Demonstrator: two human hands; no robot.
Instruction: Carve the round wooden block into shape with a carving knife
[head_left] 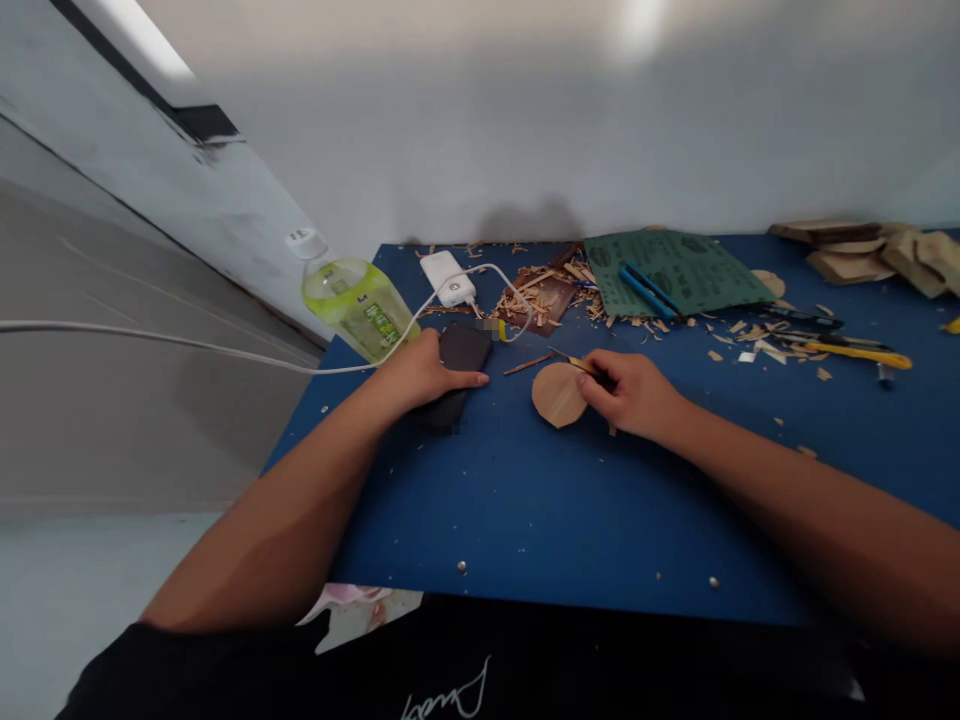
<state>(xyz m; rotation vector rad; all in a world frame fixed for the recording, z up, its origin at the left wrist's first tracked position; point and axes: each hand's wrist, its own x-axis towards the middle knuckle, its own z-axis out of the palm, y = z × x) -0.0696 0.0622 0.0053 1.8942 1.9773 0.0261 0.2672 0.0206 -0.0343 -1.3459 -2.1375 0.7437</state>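
Observation:
My left hand point(431, 372) is wrapped over the left side of a black phone-like slab point(463, 350) on the blue table point(480, 500), its thumb stretched across the dark surface. My right hand point(626, 392) is closed round a dark-handled knife point(585, 367), whose blade points left. Under that hand's fingertips, a round light wooden disc point(559, 395) lies on the table. A thin brown strip point(527, 364) rests between the two hands.
A bottle of yellow-green liquid point(364, 305) and a white power bank point(448, 278) with a cable stand at the back left. Wood shavings point(536, 295), green sandpaper point(675, 270), a blue cutter point(649, 291), a yellow cutter point(859, 352) and wood blocks point(859, 255) lie behind and right.

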